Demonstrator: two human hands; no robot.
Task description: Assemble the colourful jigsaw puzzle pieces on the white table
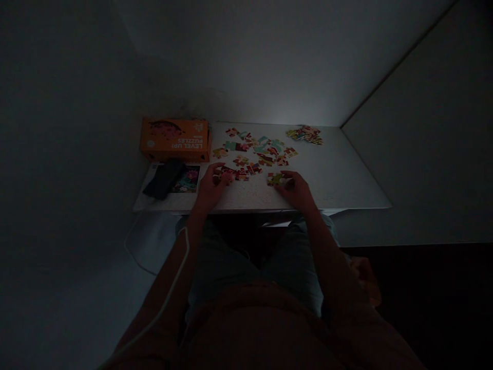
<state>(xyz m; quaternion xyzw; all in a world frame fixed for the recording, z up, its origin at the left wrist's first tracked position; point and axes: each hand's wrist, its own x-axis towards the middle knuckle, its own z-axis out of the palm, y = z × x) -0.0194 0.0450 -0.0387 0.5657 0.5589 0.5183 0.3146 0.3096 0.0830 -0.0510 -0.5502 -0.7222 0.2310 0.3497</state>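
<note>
My right hand grips the edge of a green and cream puzzle piece, fingers bent around its right side; it may be two pieces joined. Farther left, my left hand has its thumb and fingers closed about the left end of a short row of dark red and pink puzzle pieces. Beyond both hands, several loose puzzle pieces lie spread on the white table. The dim light hides the pictures on most of them.
A heap of puzzle pieces is at the back right. On the left stand an orange puzzle box and, before it, a dark oblong object on a printed sheet. A white cable crosses my left forearm. A wall borders the back.
</note>
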